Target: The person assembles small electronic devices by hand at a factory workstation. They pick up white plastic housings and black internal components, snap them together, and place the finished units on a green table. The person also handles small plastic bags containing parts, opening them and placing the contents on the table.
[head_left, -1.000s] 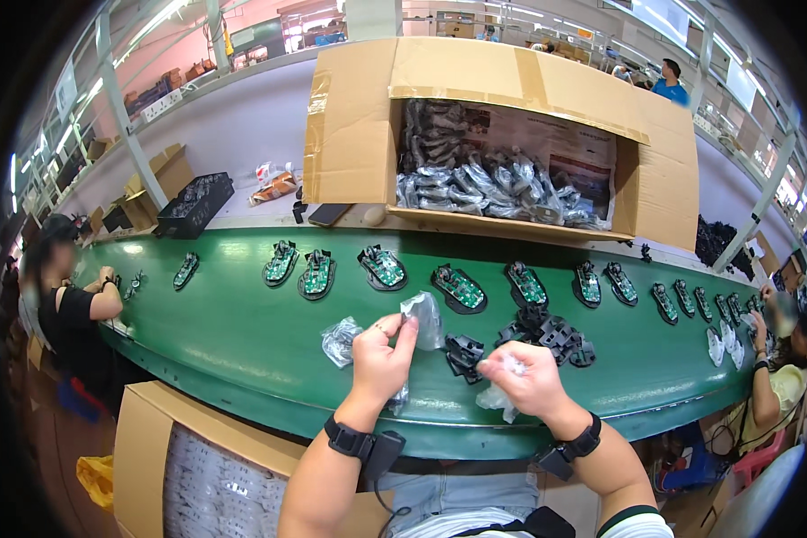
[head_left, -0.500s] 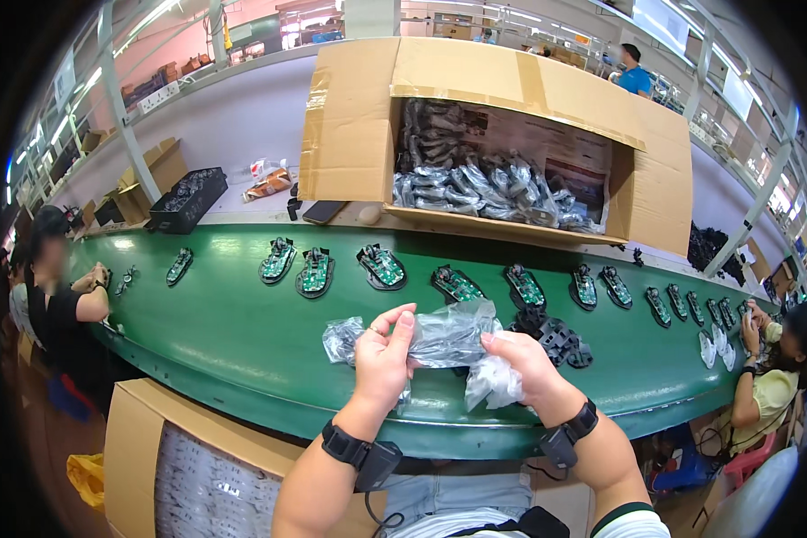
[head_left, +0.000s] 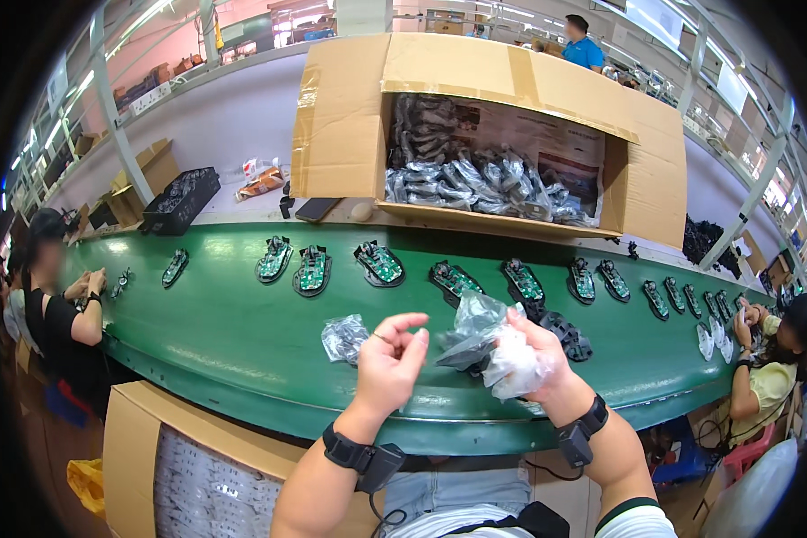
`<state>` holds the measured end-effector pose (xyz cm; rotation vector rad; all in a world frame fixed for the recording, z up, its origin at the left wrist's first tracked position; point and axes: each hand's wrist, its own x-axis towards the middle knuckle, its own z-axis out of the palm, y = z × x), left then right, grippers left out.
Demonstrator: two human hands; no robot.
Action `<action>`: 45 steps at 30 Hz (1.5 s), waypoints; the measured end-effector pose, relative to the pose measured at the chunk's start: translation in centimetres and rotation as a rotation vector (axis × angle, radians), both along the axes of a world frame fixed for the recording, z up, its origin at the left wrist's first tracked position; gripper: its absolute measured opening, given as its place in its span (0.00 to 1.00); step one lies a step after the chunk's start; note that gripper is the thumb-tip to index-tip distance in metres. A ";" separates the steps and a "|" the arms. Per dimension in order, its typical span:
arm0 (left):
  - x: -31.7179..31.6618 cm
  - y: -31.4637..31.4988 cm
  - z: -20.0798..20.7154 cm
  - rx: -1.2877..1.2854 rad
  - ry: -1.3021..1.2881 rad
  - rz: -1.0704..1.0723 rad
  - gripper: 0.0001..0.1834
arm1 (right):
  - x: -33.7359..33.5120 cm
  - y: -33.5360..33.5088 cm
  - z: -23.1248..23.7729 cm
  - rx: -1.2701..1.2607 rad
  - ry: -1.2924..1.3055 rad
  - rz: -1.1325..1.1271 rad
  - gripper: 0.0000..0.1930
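Clear plastic bags (head_left: 516,363), crumpled, are gripped in my right hand (head_left: 551,354), over the green work surface. A greyer bag (head_left: 471,332) sticks out toward my left from the same grip; whether anything is inside it I cannot tell. My left hand (head_left: 390,359) is raised a little apart from the bags, thumb and fingers spread, with nothing visible in it. Beside it lies a small bagged part (head_left: 344,339). Black plastic parts (head_left: 565,334) are piled just beyond my right hand, partly hidden by it.
Green circuit boards in black housings (head_left: 378,264) stand in a row along the belt (head_left: 224,332). Behind them, a large carton (head_left: 341,134) holds many bagged parts. Another carton (head_left: 134,448) is at lower left. Co-workers sit at the left (head_left: 63,314) and right (head_left: 771,377).
My left hand has let go of the grey plastic bag and drawn away from it. My right hand now bunches that bag together with the clear plastic.
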<state>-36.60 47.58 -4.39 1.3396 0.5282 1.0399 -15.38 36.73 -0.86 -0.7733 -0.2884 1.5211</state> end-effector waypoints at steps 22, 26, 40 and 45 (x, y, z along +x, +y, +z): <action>0.6 -1.3 1.5 1.014 0.224 0.559 0.14 | -1.4 -0.7 1.0 0.341 -1.989 -0.326 0.12; 0.4 -0.8 1.7 1.053 0.284 0.569 0.13 | -0.4 -0.7 1.5 0.459 -1.819 -0.325 0.11; -1.1 -1.1 1.5 0.873 0.189 -0.003 0.26 | -0.9 -2.1 -0.9 0.750 -1.622 -0.064 0.17; -4.6 3.4 2.2 1.233 0.993 -0.219 0.43 | -2.7 -4.4 -5.5 0.981 -1.479 0.287 0.16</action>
